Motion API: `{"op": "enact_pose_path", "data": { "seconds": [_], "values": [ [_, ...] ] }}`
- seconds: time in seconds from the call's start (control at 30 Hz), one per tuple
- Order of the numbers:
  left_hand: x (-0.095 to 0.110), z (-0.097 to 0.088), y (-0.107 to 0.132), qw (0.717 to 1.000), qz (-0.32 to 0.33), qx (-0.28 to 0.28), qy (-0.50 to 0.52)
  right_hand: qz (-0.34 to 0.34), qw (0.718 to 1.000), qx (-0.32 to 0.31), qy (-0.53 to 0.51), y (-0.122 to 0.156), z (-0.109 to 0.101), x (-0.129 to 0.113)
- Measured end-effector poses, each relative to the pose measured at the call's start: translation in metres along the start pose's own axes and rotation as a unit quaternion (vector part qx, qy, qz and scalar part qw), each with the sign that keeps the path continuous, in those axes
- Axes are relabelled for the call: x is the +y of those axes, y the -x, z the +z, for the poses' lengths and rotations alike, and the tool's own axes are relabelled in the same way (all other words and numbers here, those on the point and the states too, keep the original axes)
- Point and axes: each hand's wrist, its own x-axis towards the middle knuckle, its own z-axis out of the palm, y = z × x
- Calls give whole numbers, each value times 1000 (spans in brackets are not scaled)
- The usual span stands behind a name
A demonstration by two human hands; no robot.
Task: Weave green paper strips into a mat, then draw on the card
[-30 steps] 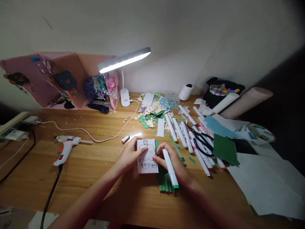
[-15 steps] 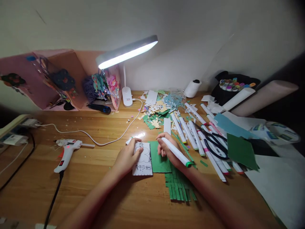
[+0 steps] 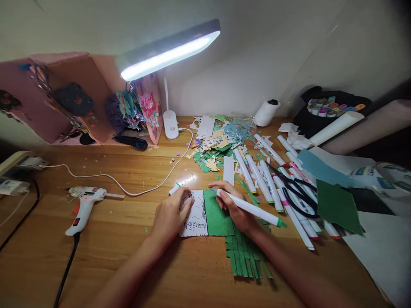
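Note:
My left hand (image 3: 169,215) lies flat, fingers spread, on a small white card (image 3: 195,216) drawn with black outlines, pressing it to the wooden desk (image 3: 128,252). The card lies opened out, its right half a green panel (image 3: 218,216). My right hand (image 3: 236,209) is closed round a white marker with a green end (image 3: 253,209) and holds its tip at the top of the green panel. Cut green paper strips (image 3: 245,259) lie under my right wrist.
A lit desk lamp (image 3: 167,49) stands at the back. A white glue gun (image 3: 81,205) with cord lies at left. Several markers (image 3: 272,184), black scissors (image 3: 293,190), paper scraps (image 3: 218,145) and green and blue sheets fill the right side. A pink cardboard box (image 3: 80,98) stands back left.
The card has been opened out from closed to show its green inside. My right hand turned the marker from upright to lying slanted over the green panel. The camera moved closer.

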Motion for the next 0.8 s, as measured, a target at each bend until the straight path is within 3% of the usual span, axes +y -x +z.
{"op": "enact_pose_path", "data": {
  "seconds": [0.2,0.37,0.57,0.8],
  "values": [
    [1,-2,-1,999,33,0,-3,-13,999,51,7,-2,2,2],
    [0,-1,1,999,42,10,-9,6,999,30,14,-1,2,-3],
    [-1,-6,3,994,28,96,-40,-2,999,26,34,-1,0,-1],
    [-18,-12,-7,987,-34,143,58,-27,999,19,18,-1,0,1]
  ]
}}
